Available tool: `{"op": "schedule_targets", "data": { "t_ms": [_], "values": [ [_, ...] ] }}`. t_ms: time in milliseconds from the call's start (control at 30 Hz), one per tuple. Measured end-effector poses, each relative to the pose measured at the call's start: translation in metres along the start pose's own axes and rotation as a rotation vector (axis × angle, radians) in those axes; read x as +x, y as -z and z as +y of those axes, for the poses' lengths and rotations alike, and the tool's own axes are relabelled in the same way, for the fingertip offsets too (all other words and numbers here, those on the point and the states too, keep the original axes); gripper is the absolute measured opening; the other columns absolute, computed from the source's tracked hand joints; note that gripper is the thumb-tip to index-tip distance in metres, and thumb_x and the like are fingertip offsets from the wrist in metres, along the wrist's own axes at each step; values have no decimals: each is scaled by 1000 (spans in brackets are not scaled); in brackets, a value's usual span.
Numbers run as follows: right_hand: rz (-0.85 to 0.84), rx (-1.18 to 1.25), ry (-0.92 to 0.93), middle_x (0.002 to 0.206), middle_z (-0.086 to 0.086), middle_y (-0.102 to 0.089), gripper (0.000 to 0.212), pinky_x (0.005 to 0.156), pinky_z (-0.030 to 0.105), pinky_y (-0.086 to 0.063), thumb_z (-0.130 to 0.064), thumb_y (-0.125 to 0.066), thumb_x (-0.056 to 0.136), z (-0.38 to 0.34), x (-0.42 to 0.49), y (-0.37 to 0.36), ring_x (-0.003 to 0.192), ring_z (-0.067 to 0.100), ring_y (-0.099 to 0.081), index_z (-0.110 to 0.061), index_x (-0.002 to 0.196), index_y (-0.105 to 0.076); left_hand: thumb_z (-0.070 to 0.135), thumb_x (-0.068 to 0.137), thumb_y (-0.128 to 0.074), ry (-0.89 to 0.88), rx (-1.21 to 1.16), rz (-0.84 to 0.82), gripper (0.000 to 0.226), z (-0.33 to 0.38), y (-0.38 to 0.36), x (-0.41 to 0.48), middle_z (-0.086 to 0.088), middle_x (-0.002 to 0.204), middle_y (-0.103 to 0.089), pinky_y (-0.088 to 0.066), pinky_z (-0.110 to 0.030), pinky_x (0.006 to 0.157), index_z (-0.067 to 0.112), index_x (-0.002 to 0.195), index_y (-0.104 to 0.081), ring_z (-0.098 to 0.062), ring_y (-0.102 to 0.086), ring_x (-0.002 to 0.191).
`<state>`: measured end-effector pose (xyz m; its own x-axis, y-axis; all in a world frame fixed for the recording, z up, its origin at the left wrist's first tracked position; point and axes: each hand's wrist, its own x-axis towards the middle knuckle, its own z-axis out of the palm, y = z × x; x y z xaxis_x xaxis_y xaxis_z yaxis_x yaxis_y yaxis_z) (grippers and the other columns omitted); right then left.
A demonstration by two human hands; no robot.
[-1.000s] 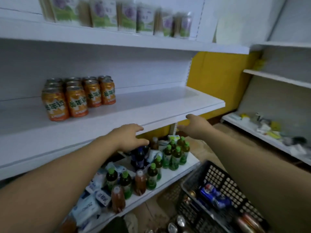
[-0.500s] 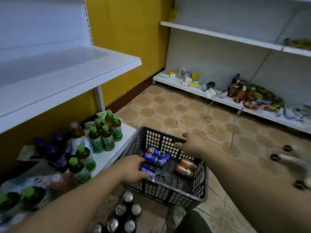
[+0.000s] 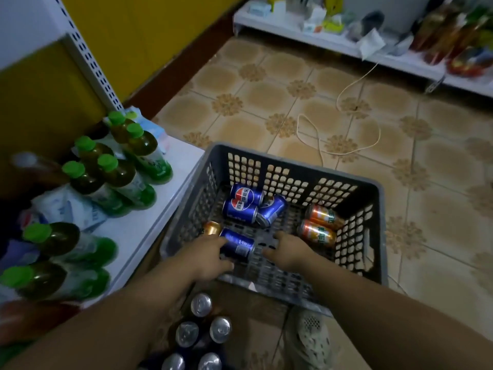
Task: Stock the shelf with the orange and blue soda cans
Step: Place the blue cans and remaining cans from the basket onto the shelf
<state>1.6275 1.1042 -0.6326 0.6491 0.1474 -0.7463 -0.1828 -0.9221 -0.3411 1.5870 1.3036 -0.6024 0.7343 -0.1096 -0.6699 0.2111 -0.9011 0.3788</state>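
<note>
The blue metal soda can [image 3: 238, 244] lies sideways in the near-left of the grey plastic lattice basket [image 3: 280, 161]. Your left hand [image 3: 202, 259] covers its end; whether its fingers grip cannot be told. Your right hand [image 3: 290, 251], mid-basket, is spread and empty. A glancing hold could roll the can away.

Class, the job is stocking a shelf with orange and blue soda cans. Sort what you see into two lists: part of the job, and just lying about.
Part of the job: grey basket; blue cans; orange cans; left hand gripping the nearest blue can; right hand, empty beside it.

Just lying about: green-capped bottles; white cable on the floor; clutter on the far shelf.
</note>
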Motion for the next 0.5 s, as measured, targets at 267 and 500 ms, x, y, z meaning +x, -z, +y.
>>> {"op": "schedule_targets", "data": {
  "t_ms": [267, 500],
  "values": [
    [-71, 59, -20, 138, 12, -48, 67, 95, 33, -41, -39, -67, 86, 6, 131, -79, 119, 27, -52, -15, 140, -36, 44, 86, -64, 53, 81, -195, 58, -43, -38, 102, -2, 139, -46, -42, -34, 100, 21, 137, -46, -20, -49, 120],
    [29, 97, 29, 133, 12, -49, 74, 96, 38, -46, -32, -74, 77, 7, 157, -101, 114, 30, -55, -19, 139, -37, 43, 86, -64, 80, 55, -198, 65, -56, -51, 130, -3, 144, -42, -39, -28, 97, 20, 142, -40, -20, -47, 123]
  ]
}}
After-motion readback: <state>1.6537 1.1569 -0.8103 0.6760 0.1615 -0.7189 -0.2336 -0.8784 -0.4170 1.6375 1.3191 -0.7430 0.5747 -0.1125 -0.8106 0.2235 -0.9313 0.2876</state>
